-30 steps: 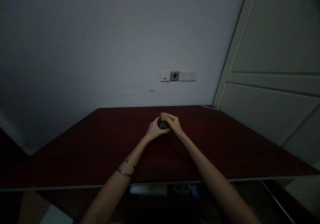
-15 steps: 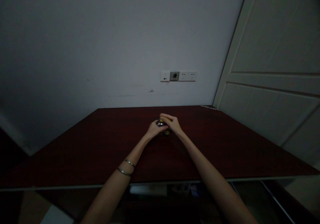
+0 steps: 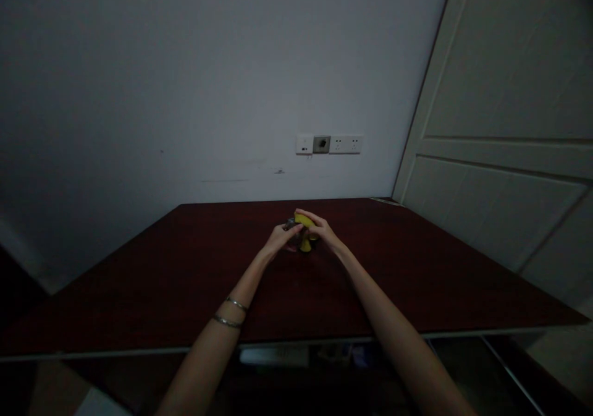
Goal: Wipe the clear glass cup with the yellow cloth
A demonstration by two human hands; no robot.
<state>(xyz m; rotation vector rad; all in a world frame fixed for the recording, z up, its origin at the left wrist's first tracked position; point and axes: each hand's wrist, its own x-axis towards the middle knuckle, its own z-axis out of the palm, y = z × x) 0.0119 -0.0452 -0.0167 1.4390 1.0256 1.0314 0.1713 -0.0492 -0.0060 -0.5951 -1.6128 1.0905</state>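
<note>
My left hand (image 3: 278, 238) is closed round a small, shiny, glass-like object (image 3: 290, 224), mostly covered by the fingers and too dark to name. My right hand (image 3: 323, 230) grips a yellow cloth (image 3: 303, 220) and presses it against the right side of that object. Part of the cloth hangs below the fingers, close to the tabletop. Both hands meet over the middle of a dark red table (image 3: 194, 267). Two bracelets (image 3: 228, 321) circle my left forearm.
Behind the table rises a pale wall (image 3: 231, 82) with a row of sockets (image 3: 345, 144). A white panelled door (image 3: 500, 107) borders the right side. Below the table's front edge, a shelf holds a pale object (image 3: 274, 356) and other dim items.
The shiny object has turned and dropped slightly to the left in my left hand. More of the yellow cloth now shows, spread over the object's right side. My right hand stays close by.
</note>
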